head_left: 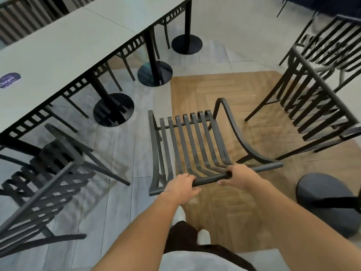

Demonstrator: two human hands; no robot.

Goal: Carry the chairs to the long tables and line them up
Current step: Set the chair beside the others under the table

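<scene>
Chair (192,145): dark slatted metal, directly ahead of both hands, its back rail nearest the person and its seat slats running away from them. Stands or hangs over the seam where wood-pattern floor (230,90) meets grey tile (125,153); whether its legs touch the floor cannot be told.

Left hand (180,185): closed over the top rail near its left end, fingers wrapped round the bar.

Right hand (239,176): closed on the same rail just right of centre, thumb under, fingers over.

Open room: a clear strip of tile lies ahead and left of the left hand, between the held chair and the table bases. Wood floor ahead of the right hand is free up to the next chair.

Left chair (48,178): same pattern, tilted, left of the left hand, near the table edge; blurred.

Right chair (316,98): same pattern, ahead and right of the right hand, well apart from the held chair.

Long table (64,42): pale top, ahead and left of the hands, edge running diagonally; chairs tucked under it.

Bases (113,109): three round black pedestal feet under the table edge.

Sticker (9,80): purple, on the tabletop far left; lettering blurred, reads roughly "Clayd", not certain.

Grey base (324,202): round, just right of the right forearm.
</scene>
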